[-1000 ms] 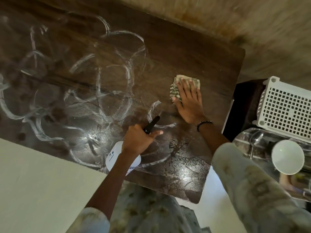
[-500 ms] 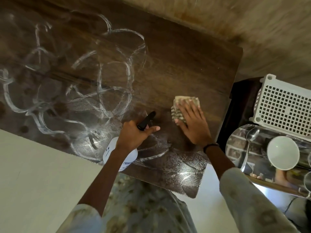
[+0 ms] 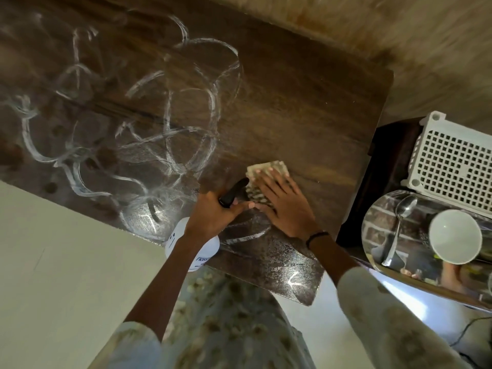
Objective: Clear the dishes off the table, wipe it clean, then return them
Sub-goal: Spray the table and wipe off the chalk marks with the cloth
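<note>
The patterned cloth [image 3: 262, 182] lies on the dark wooden surface [image 3: 306, 102] near its right end, pinned flat under the right hand [image 3: 285, 203], whose fingers are spread straight across it. Just beside it on the left, the left hand [image 3: 213, 217] is wrapped around the black trigger head of a white spray bottle [image 3: 193, 246]; the bottle's body hangs over the near edge of the surface, and the left thumb nearly meets the right thumb. White, looping streaks [image 3: 165, 123] cover the left and middle of the surface, and wet sheen shows along the near edge.

Well apart, to the right of the surface, sits a shiny oval metal tray [image 3: 386, 230]. In it rest a white bowl [image 3: 455, 235], mouth up, and a metal spoon [image 3: 398, 230] lying lengthwise to the bowl's left. Just behind the tray stands a white perforated plastic basket [image 3: 452, 161]; its contents cannot be made out.
</note>
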Demonstrator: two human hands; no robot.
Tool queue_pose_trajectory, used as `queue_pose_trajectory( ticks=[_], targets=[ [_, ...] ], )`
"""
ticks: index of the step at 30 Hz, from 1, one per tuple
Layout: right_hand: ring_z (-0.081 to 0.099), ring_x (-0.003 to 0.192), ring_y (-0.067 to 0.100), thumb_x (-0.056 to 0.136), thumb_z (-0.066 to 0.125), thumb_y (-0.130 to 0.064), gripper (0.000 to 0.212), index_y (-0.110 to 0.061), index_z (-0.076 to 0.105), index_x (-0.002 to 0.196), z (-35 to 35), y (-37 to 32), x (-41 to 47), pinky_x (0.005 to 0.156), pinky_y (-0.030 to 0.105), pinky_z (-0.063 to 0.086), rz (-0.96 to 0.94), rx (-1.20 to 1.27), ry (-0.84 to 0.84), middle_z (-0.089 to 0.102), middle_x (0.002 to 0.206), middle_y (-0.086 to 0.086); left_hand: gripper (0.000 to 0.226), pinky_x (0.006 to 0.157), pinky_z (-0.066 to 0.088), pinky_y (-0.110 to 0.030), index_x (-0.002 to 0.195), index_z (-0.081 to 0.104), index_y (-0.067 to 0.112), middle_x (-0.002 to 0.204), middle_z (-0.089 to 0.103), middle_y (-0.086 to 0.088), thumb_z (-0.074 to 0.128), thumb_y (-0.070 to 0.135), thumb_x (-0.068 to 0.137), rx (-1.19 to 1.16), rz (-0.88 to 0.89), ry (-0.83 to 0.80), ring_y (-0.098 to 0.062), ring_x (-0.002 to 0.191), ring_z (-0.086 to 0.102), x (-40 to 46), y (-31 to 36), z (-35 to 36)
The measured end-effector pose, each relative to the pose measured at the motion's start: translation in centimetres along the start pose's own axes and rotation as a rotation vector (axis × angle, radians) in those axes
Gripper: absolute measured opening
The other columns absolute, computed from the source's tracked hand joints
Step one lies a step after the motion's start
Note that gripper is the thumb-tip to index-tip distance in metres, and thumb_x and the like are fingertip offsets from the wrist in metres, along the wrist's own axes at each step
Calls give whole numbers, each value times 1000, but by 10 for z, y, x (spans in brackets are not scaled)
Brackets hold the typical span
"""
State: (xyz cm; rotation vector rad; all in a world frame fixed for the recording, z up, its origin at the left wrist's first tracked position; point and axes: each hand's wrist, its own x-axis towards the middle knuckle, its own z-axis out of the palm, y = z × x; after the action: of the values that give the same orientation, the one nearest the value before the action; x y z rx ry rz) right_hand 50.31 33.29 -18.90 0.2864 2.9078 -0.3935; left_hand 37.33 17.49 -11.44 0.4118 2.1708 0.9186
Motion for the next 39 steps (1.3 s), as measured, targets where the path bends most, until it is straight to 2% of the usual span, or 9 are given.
queue_pose_trajectory(
  ticks=[5,9,14,17,21,24,29,34,39],
  targets=[
    [12,148,21,99,32,-49,61,-23,20,152,-18,49,5,118,44,16,168,-24,37,21,159,-1,36,69,51,-30,76,68,9,68,69,-5,82,41,66,-27,-32,-33,-17,67,66,-15,-15,-1],
    [10,148,23,99,28,-49,61,-24,17,152,-12,14,49,118,46,8,297,49,99,17,160,-1,33,69,51,-31,73,67,13,65,67,0,81,42,67,-10,-42,-25,-17,67,66,-31,-27,1],
    [13,148,25,100,30,-48,58,-22,24,151,6,-41,43,119,48,12,53,23,51,22,159,-1,30,63,45,-24,73,66,15,63,64,6,81,40,68,1,-58,-31,-12,63,63,-50,-38,9],
    [9,149,20,100,26,-51,58,-25,20,152,9,-31,5,121,43,9,-83,-15,19,18,160,-4,30,63,48,-26,75,68,18,65,66,6,81,43,67,9,-62,-70,-11,65,64,-62,-47,13],
    [8,149,18,99,28,-51,60,-27,17,152,6,1,-35,120,43,11,170,22,62,18,160,-4,38,74,57,-37,84,71,18,73,71,4,81,49,64,36,-101,-149,-12,72,69,-77,-60,21],
    [9,149,18,99,28,-51,59,-26,19,152,8,-2,-45,120,42,9,331,49,105,18,160,-4,44,71,57,-38,76,66,20,73,71,2,77,59,60,69,-99,-169,-16,73,69,-83,-65,26],
    [10,148,20,99,27,-50,59,-26,18,152,10,-8,-44,119,44,10,357,55,104,18,160,-4,40,62,54,-35,68,57,23,67,68,-7,77,57,65,131,-82,-96,-26,68,67,-88,-70,27],
    [9,148,21,98,26,-50,60,-25,21,152,13,-20,-38,118,47,7,417,87,125,19,159,-4,49,66,56,-43,68,61,9,66,67,-9,79,55,63,87,-111,-61,-23,65,66,-89,-79,13],
    [6,149,22,98,26,-49,60,-26,16,152,20,-65,-12,118,45,3,374,108,110,15,160,-4,41,56,46,-32,61,53,20,57,56,-2,76,54,68,99,-128,37,-33,66,65,-88,-87,0]
  ],
)
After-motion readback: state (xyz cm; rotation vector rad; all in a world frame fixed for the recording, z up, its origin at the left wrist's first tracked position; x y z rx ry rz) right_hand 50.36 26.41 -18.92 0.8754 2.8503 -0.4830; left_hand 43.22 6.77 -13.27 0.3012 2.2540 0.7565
